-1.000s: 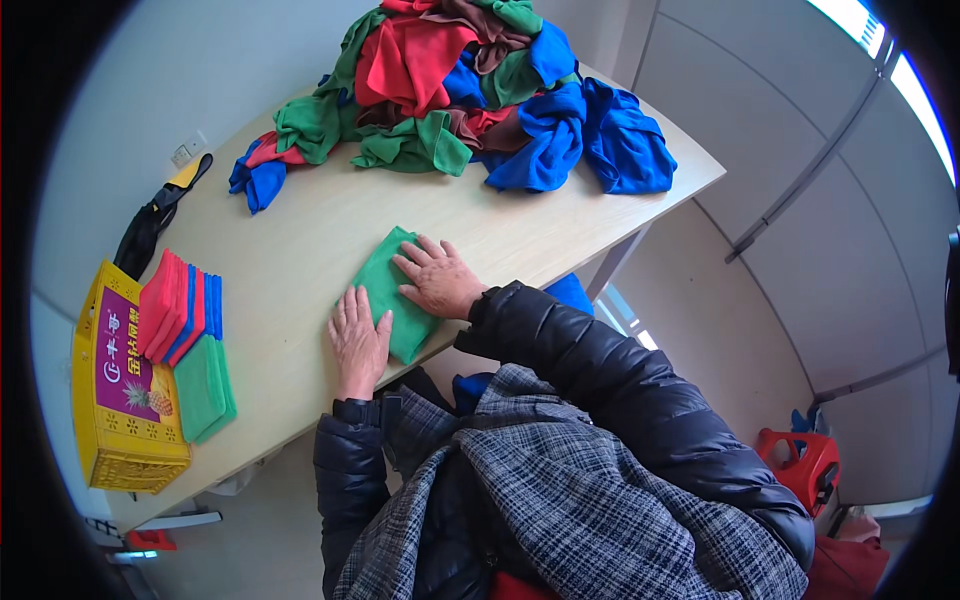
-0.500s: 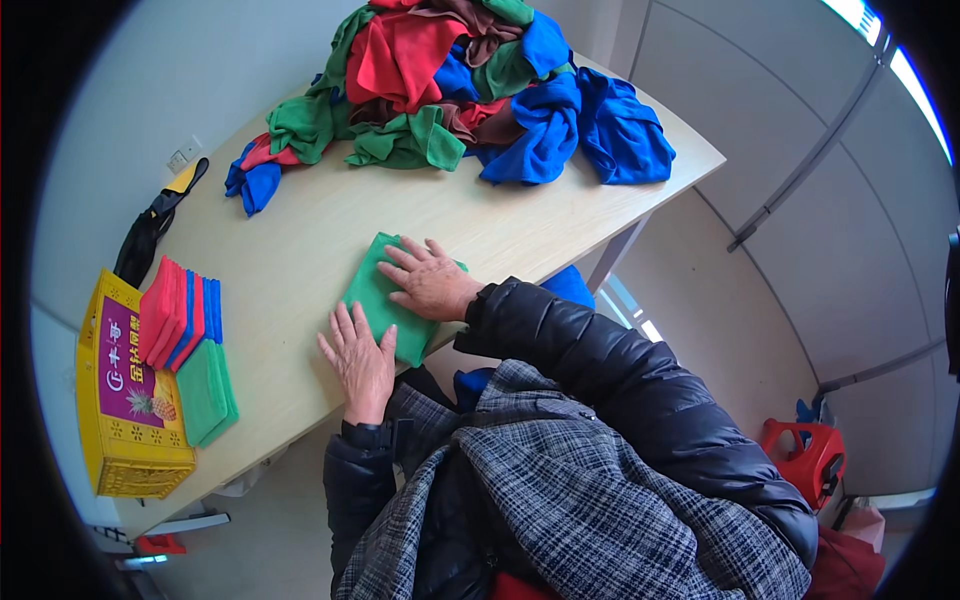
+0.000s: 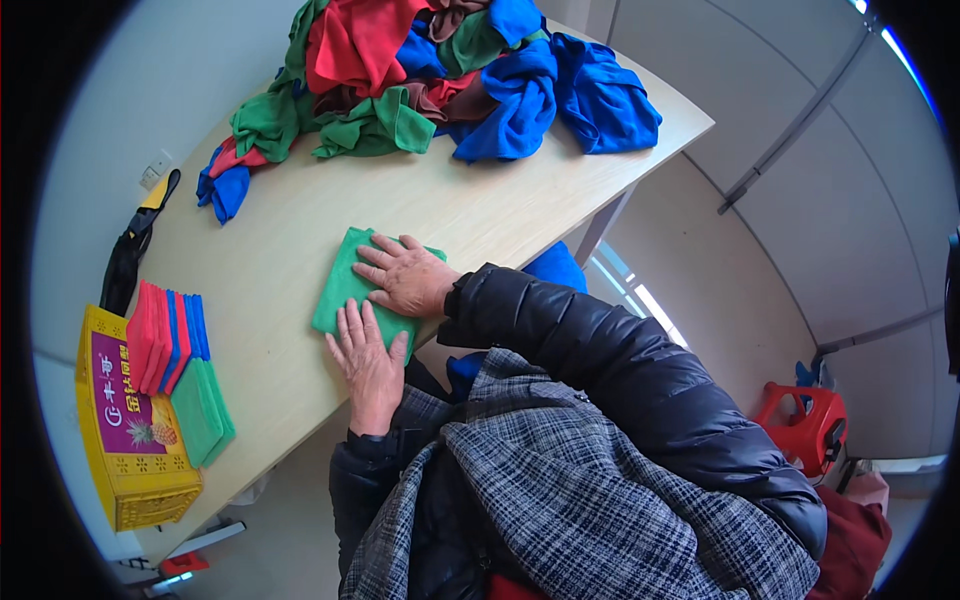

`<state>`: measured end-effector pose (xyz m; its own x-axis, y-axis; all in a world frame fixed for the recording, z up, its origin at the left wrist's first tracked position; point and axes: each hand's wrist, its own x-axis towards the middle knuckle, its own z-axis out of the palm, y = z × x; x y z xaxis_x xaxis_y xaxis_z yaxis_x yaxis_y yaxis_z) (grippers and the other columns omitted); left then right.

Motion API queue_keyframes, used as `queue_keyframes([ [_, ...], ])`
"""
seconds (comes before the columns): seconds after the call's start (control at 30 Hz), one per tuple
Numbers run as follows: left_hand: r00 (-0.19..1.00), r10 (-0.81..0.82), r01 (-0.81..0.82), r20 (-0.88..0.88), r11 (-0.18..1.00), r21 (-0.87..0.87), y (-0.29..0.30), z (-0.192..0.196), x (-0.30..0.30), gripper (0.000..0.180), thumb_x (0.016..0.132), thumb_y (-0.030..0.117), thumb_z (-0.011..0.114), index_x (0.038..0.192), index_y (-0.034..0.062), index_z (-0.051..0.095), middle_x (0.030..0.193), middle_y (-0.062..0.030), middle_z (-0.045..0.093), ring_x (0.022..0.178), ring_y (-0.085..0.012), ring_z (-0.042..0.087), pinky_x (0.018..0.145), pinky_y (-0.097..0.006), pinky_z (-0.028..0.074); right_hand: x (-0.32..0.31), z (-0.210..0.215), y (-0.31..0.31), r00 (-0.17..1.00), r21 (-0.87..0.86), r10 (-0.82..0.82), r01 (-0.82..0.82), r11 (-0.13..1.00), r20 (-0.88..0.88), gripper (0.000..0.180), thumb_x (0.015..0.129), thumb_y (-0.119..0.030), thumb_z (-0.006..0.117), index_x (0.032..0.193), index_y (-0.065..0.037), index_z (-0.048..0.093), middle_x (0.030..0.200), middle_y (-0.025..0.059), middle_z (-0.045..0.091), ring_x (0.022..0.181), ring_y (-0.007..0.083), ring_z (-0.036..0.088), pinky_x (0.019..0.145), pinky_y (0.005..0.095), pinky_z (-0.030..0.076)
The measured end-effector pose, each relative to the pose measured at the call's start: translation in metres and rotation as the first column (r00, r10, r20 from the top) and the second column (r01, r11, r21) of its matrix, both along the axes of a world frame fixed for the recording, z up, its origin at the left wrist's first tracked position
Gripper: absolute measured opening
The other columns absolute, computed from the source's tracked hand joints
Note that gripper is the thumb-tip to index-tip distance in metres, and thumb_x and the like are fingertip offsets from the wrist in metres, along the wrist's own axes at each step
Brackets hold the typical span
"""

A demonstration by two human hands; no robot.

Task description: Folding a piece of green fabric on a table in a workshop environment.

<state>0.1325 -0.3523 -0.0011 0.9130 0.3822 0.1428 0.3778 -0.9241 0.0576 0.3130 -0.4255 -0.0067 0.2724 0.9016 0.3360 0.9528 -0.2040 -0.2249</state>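
A green cloth [image 3: 338, 283], folded into a flat rectangle, lies near the front edge of the table. Across its upper right part rests my right hand [image 3: 408, 278], palm down with the fingers spread. My left hand [image 3: 368, 362] lies at the near edge of the cloth, its fingertips on the fabric and its fingers apart. Neither hand grips anything. Left of them, folded green cloths [image 3: 203, 412] and a row of folded red and blue cloths [image 3: 165, 340] lean together against a yellow crate [image 3: 150, 490].
A heap of loose red, green, blue and brown cloths [image 3: 365, 50] covers the far side of the table [image 3: 270, 330]. A black strap-like item [image 3: 128, 255] lies by the wall at left. On the floor at right stands a red plastic object [image 3: 805, 425].
My left hand has shifted up and right onto the near edge of the green cloth. The right hand still lies on it. The whole view has tilted slightly.
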Motion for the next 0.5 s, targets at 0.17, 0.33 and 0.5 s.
queue_keyframes([
  [0.17,0.995,-0.029,0.028,0.091,0.999,0.018,0.035,0.008,0.008,0.076,0.101,0.053,0.043,0.154,0.0019,0.027,0.162,-0.0179,0.025,0.15,-0.0347,0.021,0.12,-0.059,0.014,-0.003,-0.001,-0.003,1.0,-0.03,-0.015,0.015,0.999,0.012,0.06,0.099,-0.047,0.045,0.148,-0.012,0.046,0.157,0.0096,0.039,0.147,0.0322,0.029,0.116,0.0528,0.027],
  [0.33,0.997,0.017,-0.01,0.081,0.996,-0.084,0.044,-0.007,0.011,0.073,0.101,0.052,0.043,0.155,0.0043,0.029,0.161,-0.0175,0.026,0.15,-0.0341,0.022,0.12,-0.058,0.014,-0.005,0.003,-0.004,1.0,-0.022,-0.002,0.002,1.0,0.005,0.059,0.099,-0.047,0.045,0.147,-0.012,0.046,0.157,0.0102,0.038,0.147,0.0322,0.029,0.115,0.0529,0.028],
  [0.5,0.994,0.062,-0.054,0.095,0.996,-0.076,0.039,-0.006,0.004,0.073,0.1,0.051,0.046,0.154,0.004,0.031,0.16,-0.0187,0.029,0.149,-0.0348,0.024,0.12,-0.058,0.015,-0.009,-0.002,0.003,0.999,-0.034,0.029,-0.028,0.999,0.024,0.058,0.098,-0.045,0.047,0.147,-0.012,0.047,0.155,0.0114,0.041,0.146,0.0329,0.032,0.114,0.0528,0.029],
])
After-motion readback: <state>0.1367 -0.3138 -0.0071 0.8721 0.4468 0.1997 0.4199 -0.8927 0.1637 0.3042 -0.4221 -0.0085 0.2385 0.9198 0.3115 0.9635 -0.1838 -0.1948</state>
